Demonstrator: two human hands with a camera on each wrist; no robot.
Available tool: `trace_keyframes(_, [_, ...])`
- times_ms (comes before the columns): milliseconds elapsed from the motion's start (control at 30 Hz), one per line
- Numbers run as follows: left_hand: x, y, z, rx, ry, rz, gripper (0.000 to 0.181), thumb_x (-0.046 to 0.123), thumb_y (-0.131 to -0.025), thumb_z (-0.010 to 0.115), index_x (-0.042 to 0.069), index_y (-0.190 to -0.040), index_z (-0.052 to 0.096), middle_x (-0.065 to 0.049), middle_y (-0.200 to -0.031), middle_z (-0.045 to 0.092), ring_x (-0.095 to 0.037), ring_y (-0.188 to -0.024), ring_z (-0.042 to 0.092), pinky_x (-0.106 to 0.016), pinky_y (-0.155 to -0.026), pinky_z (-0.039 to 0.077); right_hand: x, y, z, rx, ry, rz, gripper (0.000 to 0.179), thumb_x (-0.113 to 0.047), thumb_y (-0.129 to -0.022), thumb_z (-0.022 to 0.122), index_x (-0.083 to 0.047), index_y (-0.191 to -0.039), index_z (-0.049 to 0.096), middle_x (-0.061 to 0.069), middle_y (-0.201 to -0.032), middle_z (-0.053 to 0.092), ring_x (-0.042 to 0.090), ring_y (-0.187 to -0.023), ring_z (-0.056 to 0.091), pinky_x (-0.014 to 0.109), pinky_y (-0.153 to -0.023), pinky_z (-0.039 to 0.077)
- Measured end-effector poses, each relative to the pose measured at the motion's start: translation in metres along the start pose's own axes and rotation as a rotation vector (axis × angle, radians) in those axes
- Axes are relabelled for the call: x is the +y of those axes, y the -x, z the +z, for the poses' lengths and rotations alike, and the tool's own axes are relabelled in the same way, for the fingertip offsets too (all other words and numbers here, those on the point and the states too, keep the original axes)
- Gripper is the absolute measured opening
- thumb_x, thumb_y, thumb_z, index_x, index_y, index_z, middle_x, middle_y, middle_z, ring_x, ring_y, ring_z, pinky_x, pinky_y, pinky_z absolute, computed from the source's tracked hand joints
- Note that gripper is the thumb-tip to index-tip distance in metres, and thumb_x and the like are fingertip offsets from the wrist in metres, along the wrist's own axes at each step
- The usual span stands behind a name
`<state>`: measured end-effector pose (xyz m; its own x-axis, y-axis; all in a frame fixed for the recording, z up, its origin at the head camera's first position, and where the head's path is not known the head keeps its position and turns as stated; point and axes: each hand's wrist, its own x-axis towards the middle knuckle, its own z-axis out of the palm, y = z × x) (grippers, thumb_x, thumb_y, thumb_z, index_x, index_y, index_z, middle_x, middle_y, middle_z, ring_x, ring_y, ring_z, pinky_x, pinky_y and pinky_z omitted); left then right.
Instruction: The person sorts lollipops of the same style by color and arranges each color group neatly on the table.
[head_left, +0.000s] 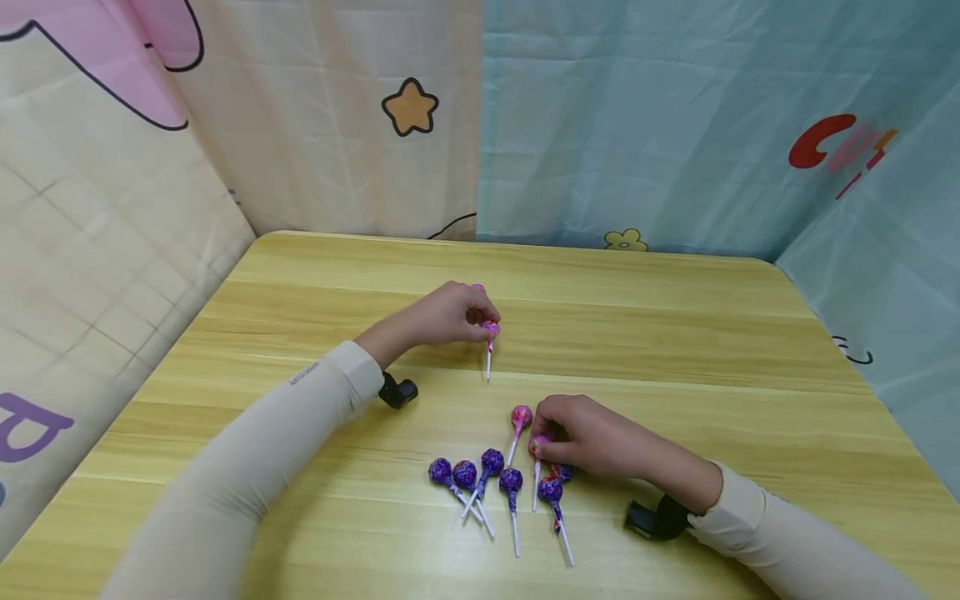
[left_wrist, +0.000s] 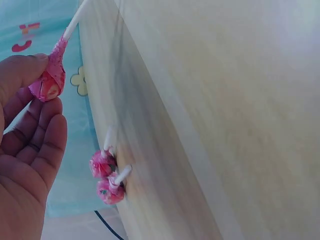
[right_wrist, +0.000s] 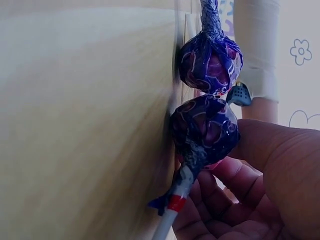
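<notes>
My left hand (head_left: 453, 315) pinches a pink lollipop (left_wrist: 50, 82) by its wrapped head between thumb and fingers, its white stick pointing toward me in the head view. Two more pink lollipops (left_wrist: 110, 191) lie beyond that hand in the left wrist view; the hand mostly hides them in the head view. Nearer me, my right hand (head_left: 592, 433) has thumb and fingertips round the head of another pink lollipop (head_left: 537, 445). Just left of it lies a pink lollipop (head_left: 521, 416). Purple lollipops (right_wrist: 205, 127) sit close by the right hand and partly cover its fingers in the right wrist view.
Several purple lollipops (head_left: 465, 475) lie loosely at the front middle of the wooden table (head_left: 675, 333), some with crossed sticks. Printed curtains (head_left: 630, 125) hang along the table's back and sides. Each wrist wears a small black camera (head_left: 398, 392).
</notes>
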<state>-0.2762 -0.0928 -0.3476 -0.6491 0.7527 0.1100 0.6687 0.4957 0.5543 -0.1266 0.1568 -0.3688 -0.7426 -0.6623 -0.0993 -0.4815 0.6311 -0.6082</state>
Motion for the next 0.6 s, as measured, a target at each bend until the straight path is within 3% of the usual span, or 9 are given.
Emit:
trace_keyframes(333, [-0.011,-0.01,-0.009,0.033,0.117,-0.064,0.017,0.017,-0.091,0.074,0.008,-0.105,0.075,0.0,-0.1,0.069,-0.013,-0.09,0.065,-0.028,-0.08,0.054,-0.001,0.001,0.0,0.002,-0.017,0.009,0.012,-0.022,-0.095,0.068,-0.023,-0.086,0.061,-0.011,-0.078,0.056,0.007,-0.068,0.052,0.027,-0.059,0.046])
trace_keyframes(600, [-0.017,-0.03,-0.023,0.066,0.075,-0.104,0.021,0.018,-0.092,0.073,0.005,-0.108,0.074,-0.002,-0.101,0.069,-0.016,-0.091,0.062,-0.028,-0.079,0.052,-0.002,0.002,-0.001,0.004,-0.025,0.011,0.012,-0.02,-0.095,0.069,-0.021,-0.087,0.06,-0.011,-0.078,0.056,0.006,-0.069,0.052,0.027,-0.059,0.046])
